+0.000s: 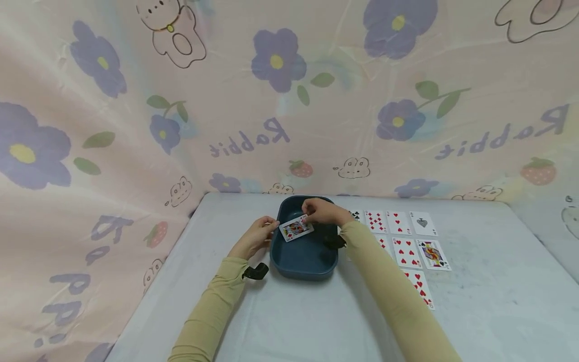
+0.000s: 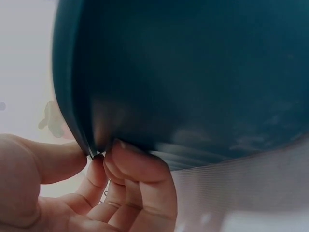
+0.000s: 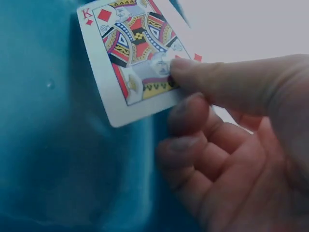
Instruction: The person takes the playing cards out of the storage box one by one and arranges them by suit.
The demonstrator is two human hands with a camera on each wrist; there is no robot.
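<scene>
My right hand [image 1: 323, 211] pinches a king of diamonds playing card [image 3: 137, 53] between thumb and fingertips, face up over the dark blue basin [image 1: 303, 259]. In the head view the card slants across the basin's left part. My left hand [image 1: 258, 235] is at the basin's left side, close to the card's left end. In the left wrist view its thumb [image 2: 60, 162] and bent fingers pinch the basin's rim. Whether those fingers also touch the card cannot be made out.
Several face-up playing cards lie in rows right of the basin, among them an ace of spades [image 1: 422, 222] and a face card [image 1: 432, 254]. My right forearm covers part of the rows. A patterned cloth [image 1: 325, 136] hangs behind the white table [image 1: 289, 322].
</scene>
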